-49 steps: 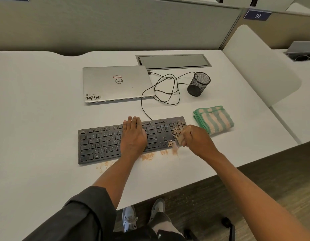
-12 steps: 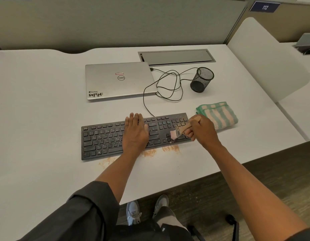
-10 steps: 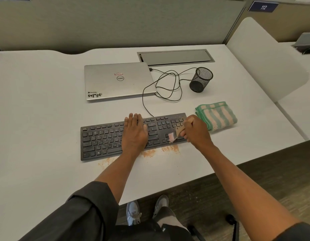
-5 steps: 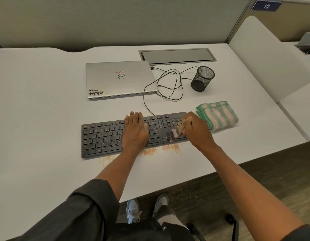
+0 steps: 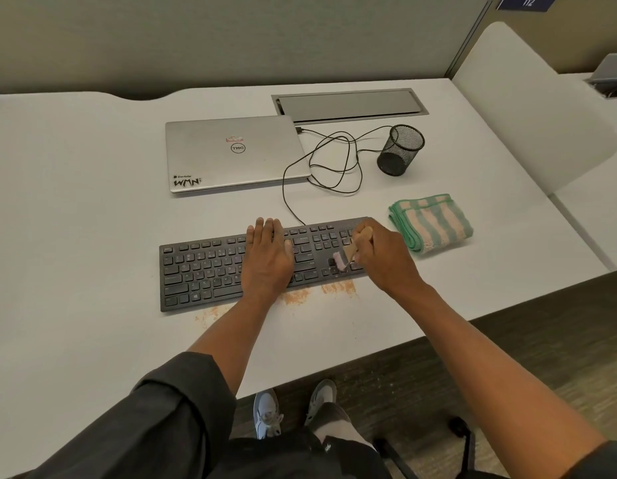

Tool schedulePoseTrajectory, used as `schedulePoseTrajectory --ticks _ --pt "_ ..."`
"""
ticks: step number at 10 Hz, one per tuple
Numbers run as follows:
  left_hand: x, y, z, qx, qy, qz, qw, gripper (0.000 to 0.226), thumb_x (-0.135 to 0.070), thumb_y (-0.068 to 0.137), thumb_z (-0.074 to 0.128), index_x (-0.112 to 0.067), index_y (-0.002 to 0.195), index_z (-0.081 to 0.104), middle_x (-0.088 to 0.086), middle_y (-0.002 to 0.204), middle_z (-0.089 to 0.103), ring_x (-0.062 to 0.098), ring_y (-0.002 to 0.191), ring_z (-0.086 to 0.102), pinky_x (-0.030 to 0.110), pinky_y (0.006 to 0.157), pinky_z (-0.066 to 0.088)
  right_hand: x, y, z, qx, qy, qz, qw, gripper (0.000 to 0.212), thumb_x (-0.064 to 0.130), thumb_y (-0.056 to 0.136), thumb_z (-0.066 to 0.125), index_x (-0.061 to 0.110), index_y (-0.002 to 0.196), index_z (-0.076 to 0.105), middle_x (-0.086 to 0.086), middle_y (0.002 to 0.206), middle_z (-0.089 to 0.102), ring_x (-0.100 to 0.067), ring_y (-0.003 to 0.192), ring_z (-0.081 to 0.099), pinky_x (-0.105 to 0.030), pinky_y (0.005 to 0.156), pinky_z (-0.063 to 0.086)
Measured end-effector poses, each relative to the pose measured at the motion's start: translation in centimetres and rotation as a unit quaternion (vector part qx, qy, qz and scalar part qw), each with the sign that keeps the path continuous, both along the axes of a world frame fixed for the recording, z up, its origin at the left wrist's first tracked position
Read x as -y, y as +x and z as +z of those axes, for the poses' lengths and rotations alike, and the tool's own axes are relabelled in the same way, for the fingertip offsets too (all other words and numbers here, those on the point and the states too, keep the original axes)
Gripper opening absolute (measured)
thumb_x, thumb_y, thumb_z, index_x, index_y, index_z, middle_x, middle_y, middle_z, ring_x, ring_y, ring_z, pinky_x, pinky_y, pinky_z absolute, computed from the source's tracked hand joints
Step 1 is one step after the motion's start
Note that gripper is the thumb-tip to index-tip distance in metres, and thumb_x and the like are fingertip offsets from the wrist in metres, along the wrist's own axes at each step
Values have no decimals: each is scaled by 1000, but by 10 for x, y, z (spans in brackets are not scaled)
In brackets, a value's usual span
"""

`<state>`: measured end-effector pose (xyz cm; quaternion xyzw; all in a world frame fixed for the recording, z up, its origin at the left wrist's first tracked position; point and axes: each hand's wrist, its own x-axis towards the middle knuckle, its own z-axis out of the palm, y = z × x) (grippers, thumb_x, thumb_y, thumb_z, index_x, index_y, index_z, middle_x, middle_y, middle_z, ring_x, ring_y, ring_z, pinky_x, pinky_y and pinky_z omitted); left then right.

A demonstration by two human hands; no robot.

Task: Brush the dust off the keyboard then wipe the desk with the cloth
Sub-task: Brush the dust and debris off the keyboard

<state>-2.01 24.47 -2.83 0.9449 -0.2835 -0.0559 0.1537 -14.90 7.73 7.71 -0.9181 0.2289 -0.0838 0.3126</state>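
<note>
Single head-worn wide-angle view, looking forward and steeply down from above the near edge of the white table [image 5: 75, 209]. The table fills the upper and middle frame and is seen from the person's standing position; both forearms enter from the bottom edge, with the left hand [image 5: 267, 259] and right hand [image 5: 383, 257] near frame centre over the keyboard [image 5: 203, 271]. The grey partition wall [image 5: 231, 36] bounds the top of the frame. Below the table edge the view reaches the floor [image 5: 524, 357] and the person's shoes [image 5: 267, 413]. Straight edges bow toward the frame borders, consistent with a wide lens. No second view is given.
</note>
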Motion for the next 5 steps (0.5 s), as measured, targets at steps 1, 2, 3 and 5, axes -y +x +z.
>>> schedulePoseTrajectory --ticks 1,2,3,5 --pt "-1 0 0 -2 -1 1 1000 61 -33 106 20 -1 158 18 18 165 21 30 155 9 44 128 2 -1 1 -1 -10 -21 14 1000 19 16 100 40 13 91 57 -6 74 66 -26 70 64 -47 63 54" --pt "0 0 1 -1 -2 0 1000 60 -33 107 21 -1 158 18 18 165 21 30 155 9 44 128 2 -2 -2 -2 -23 -10 23 999 19 15 99 41 11 91 57 -7 75 66 -27 71 64 -48 64 54" --pt "1 0 1 -2 -4 1 1000 60 -33 107 21 -1 159 17 18 165 21 30 155 9 44 128 2 3 -3 -2 -6 -3 -5 1000 22 20 99 38 13 90 57 -5 72 66 -26 69 64 -47 64 54" --pt "0 -1 2 -4 1 0 1000 60 -33 107 21 -2 159 17 17 165 21 30 155 9 44 128 1 -7 -11 -3 -4 0 11 1000 22 16 101 39 13 89 57 -4 72 64 -22 67 63 -43 60 51"
